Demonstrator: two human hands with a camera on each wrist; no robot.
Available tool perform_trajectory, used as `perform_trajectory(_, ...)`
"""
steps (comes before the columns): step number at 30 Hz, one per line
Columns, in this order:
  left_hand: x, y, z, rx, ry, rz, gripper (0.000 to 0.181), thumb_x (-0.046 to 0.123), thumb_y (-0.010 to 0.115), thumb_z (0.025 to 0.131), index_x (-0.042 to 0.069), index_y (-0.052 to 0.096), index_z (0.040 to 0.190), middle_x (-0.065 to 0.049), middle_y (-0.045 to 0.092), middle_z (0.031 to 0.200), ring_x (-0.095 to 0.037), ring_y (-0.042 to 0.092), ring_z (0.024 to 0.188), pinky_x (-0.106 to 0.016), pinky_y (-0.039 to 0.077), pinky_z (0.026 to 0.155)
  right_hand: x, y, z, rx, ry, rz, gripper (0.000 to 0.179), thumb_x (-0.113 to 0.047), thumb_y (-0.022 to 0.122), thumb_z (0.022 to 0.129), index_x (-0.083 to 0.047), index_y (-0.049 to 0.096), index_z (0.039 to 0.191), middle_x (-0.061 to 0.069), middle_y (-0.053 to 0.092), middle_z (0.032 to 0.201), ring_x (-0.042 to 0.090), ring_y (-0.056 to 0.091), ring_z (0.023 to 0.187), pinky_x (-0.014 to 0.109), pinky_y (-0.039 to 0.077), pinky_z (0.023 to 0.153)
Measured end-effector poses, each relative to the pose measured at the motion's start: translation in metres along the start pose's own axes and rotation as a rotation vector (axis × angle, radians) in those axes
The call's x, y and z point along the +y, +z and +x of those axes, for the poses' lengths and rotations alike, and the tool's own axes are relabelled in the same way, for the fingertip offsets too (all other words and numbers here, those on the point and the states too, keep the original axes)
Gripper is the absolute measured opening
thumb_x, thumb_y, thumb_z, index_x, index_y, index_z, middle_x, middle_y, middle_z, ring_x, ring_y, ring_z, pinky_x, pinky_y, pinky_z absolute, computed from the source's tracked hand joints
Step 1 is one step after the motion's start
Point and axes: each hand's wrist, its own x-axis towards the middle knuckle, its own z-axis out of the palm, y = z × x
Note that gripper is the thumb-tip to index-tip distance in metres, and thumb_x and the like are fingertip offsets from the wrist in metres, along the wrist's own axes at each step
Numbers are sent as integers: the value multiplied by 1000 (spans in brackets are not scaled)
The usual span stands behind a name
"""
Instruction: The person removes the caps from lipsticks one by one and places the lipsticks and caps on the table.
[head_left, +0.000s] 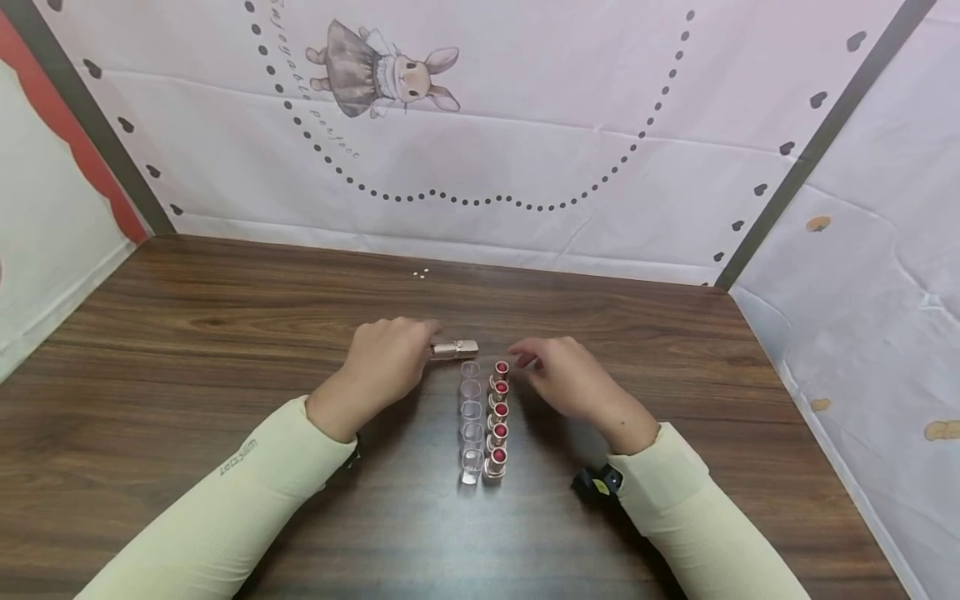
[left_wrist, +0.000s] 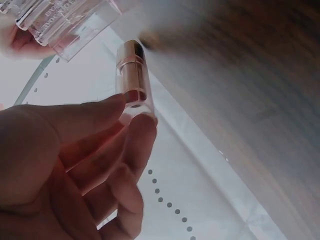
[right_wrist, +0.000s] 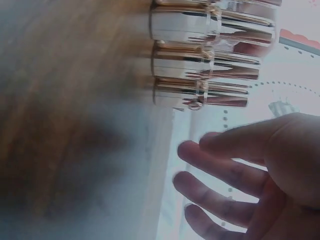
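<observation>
My left hand [head_left: 384, 360] pinches a capped lipstick [head_left: 459, 349] between thumb and fingers, holding its clear cap end. In the left wrist view this lipstick [left_wrist: 132, 70] shows its rose-gold base pointing away from the fingers. Just below it stands a row of clear lipstick caps [head_left: 471, 410]. Beside the caps is a row of several uncapped lipsticks [head_left: 500, 410], upright with red tips. To the right of that row hovers my right hand [head_left: 566, 375], its fingers loosely bent around nothing. The right wrist view shows these fingers [right_wrist: 220, 160] apart from the rose-gold lipstick tubes [right_wrist: 182, 62].
Several tiny pale bits [head_left: 422, 273] lie toward the back of the brown wooden table [head_left: 247, 308]. A white printed cloth [head_left: 510, 142] with a rabbit hangs behind, and more cloth covers both sides.
</observation>
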Motion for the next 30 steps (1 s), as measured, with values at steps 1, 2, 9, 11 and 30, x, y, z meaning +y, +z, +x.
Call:
perform_trajectory(1, 1, -1, 0, 12, -2, -3, 21, 9, 69, 90, 11, 72, 111, -8, 76, 90, -27, 67, 65, -41, 48, 48, -1, -2, -1, 13, 8, -1, 33, -2, 63, 92, -8, 68, 124, 6, 76, 105, 23, 72, 99, 41, 56, 89)
perform_trajectory(2, 1, -1, 0, 25, -3, -8, 22, 10, 70, 90, 11, 72, 111, -8, 76, 91, -27, 68, 66, -41, 48, 48, -2, -4, -1, 27, 17, -1, 34, -2, 63, 92, -7, 68, 125, 6, 76, 105, 23, 72, 99, 41, 56, 89)
perform_trajectory(9, 10, -11, -3, 159, 26, -68, 28, 15, 73, 90, 14, 69, 117, -7, 76, 96, -27, 70, 68, -38, 48, 47, -11, -15, -9, 221, -18, -19, 34, -9, 70, 92, -10, 68, 126, 8, 72, 117, 26, 68, 106, 44, 54, 91)
perform_trajectory(11, 14, -16, -6, 190, 41, -90, 29, 16, 73, 91, 15, 68, 120, -6, 77, 99, -26, 70, 68, -36, 46, 46, -16, -18, -12, 279, -37, -12, 39, -12, 73, 90, -11, 67, 128, 8, 67, 123, 27, 64, 113, 45, 51, 96)
perform_trajectory(30, 44, -56, -43, 325, 164, -141, 37, 21, 77, 88, 17, 67, 123, -2, 77, 98, -10, 54, 53, -24, 36, 42, -44, -28, -35, 435, -226, 3, 46, -15, 84, 81, -8, 70, 124, 3, 75, 101, 18, 66, 94, 35, 55, 84)
